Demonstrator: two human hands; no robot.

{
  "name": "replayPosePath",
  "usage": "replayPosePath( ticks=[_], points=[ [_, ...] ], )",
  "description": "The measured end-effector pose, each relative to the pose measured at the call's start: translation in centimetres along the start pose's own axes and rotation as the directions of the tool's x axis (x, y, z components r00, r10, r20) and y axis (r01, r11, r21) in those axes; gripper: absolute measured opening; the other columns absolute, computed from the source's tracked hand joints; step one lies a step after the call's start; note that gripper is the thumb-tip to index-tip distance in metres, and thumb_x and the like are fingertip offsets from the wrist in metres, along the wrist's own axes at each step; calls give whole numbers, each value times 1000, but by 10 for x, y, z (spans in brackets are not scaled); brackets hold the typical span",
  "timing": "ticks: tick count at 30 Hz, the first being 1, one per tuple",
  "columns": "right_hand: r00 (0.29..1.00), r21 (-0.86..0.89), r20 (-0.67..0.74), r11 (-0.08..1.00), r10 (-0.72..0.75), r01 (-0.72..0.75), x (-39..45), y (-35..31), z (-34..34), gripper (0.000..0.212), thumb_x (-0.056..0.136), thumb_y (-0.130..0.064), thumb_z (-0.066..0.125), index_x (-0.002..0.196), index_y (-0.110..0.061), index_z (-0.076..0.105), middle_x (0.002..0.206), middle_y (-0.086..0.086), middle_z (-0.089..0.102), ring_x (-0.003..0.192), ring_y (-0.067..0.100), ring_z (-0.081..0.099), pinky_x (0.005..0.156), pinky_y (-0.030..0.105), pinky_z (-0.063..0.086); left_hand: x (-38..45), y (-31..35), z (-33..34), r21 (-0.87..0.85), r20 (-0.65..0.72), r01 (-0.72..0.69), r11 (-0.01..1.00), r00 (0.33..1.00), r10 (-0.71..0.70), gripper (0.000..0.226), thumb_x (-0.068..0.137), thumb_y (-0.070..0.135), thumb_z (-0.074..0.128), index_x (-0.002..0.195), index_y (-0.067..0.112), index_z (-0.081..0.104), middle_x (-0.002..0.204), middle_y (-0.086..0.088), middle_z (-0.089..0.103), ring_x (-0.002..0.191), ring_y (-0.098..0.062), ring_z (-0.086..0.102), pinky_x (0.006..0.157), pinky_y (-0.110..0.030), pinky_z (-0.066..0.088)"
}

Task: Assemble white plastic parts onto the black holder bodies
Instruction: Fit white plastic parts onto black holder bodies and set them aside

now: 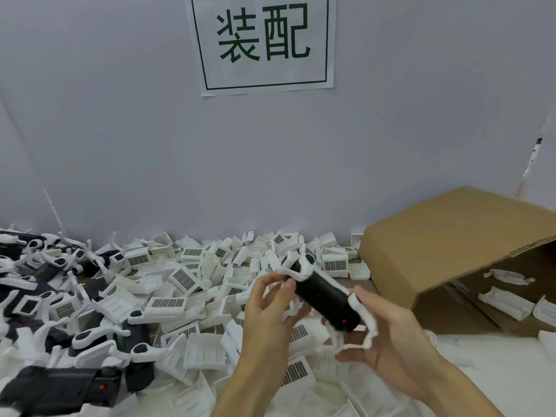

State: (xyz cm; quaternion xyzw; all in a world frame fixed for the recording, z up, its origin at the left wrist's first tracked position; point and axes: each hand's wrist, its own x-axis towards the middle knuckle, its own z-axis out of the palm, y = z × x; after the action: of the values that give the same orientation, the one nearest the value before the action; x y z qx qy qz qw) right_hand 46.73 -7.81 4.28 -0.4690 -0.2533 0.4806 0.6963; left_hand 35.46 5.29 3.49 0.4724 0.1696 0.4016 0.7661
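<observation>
We see two bare hands held up over a counter (496, 371) full of small parts. Between them is one black holder body (326, 296), long and round like a tube, tilted so its far end is up and to the left. A small red dot shows near its lower end.

The left hand (267, 311) pinches the upper end of the black holder body with thumb and fingers curled in. A white plastic part (304, 267) sits on that upper end, just by the fingertips. The right hand (388, 341) is under the lower end, with its fingers bent around it. Another white piece (362, 332) with thin curved arms hangs at that lower end, touching the right palm.

Below the hands lies a big pile of white parts (186, 293), many with a dark grid on one face. To the left is a heap of black bodies (60, 383) that already wear white arms.

On the right a brown cardboard box (451, 236) lies tipped on its side, open toward us. Inside it we can see a few white trays (504, 302).

Behind it all is a pale wall (120, 130) with a paper sign (263, 43) bearing two big green characters.
</observation>
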Motion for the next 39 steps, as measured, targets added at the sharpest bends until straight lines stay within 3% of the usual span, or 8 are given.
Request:
replayPosePath(
  ticks=[4, 11, 17, 24, 30, 32, 36, 39],
  points=[
    [972, -95, 202, 990, 122, -105, -3, -1, 4, 44, 91, -32, 66, 126, -5, 67, 110, 22, 65, 81, 29, 67, 75, 46, 59, 4, 6, -5, -107, -60, 45, 993, 997, -52, 19, 91, 0, 57, 77, 12, 61, 78, -8, 67, 83, -24, 66, 63, -36, 60],
    [993, -483, -76, 874, -89, 41, -3, 6, 17, 28, 94, -14, 69, 84, -37, 79, 85, -3, 76, 75, 18, 73, 67, 32, 61, 7, 4, -7, 74, -132, 12, 997, 991, -2, 10, 96, 7, 60, 87, 10, 61, 80, -8, 69, 77, -26, 68, 60, -36, 55],
    [966, -117, -243, 991, -87, 60, 9, -6, 3, 21, 100, -11, 57, 108, 9, 61, 79, 16, 74, 79, 42, 73, 63, 33, 60, 3, 1, -1, 32, -50, -17, 999, 999, 19, 18, 104, 16, 46, 106, 8, 63, 101, -16, 72, 76, -33, 71, 71, -45, 54],
    [819, 297, -477, 818, -319, 492, 9, -88, -33, 22, 102, -10, 47, 112, 3, 61, 103, 28, 71, 80, 36, 75, 59, 30, 61, -4, -13, 8, 309, 126, -155, 938, 985, 121, 20, 99, -11, 45, 101, 1, 60, 91, -20, 70, 59, -33, 67, 51, -30, 57],
    [610, 151, -708, 768, -356, 623, 9, -183, -81, 15, 104, -10, 43, 107, -13, 57, 125, 15, 57, 96, 30, 66, 81, 33, 60, 0, -16, 5, 358, 133, -154, 921, 985, 113, 19, 98, -16, 44, 98, -5, 59, 86, -25, 69, 55, -35, 64, 52, -38, 53],
    [610, 139, -712, 781, -349, 609, 8, -202, -91, 16, 104, -16, 40, 101, -16, 55, 128, 13, 55, 99, 30, 60, 91, 37, 54, 0, -16, 4, 360, 131, -136, 923, 987, 95, 19, 98, -16, 43, 97, -6, 59, 85, -25, 69, 55, -35, 63, 50, -35, 53],
    [649, 110, -667, 813, -365, 571, 5, -202, -94, 41, 108, -22, 37, 149, -15, 39, 154, 16, 39, 131, 38, 50, 113, 45, 39, 1, -17, 2, 380, 157, -93, 920, 987, 35, 21, 98, -17, 42, 95, -10, 61, 78, -24, 70, 56, -36, 64, 50, -32, 54],
    [697, -10, -619, 891, -362, 454, 5, -169, -81, 43, 106, -13, 39, 148, -5, 38, 145, 15, 50, 120, 35, 58, 99, 42, 48, 0, -17, 5, 454, 187, -72, 888, 982, -16, 27, 98, -18, 41, 89, -8, 64, 72, -19, 71, 60, -31, 65, 57, -34, 54]
  ],
)
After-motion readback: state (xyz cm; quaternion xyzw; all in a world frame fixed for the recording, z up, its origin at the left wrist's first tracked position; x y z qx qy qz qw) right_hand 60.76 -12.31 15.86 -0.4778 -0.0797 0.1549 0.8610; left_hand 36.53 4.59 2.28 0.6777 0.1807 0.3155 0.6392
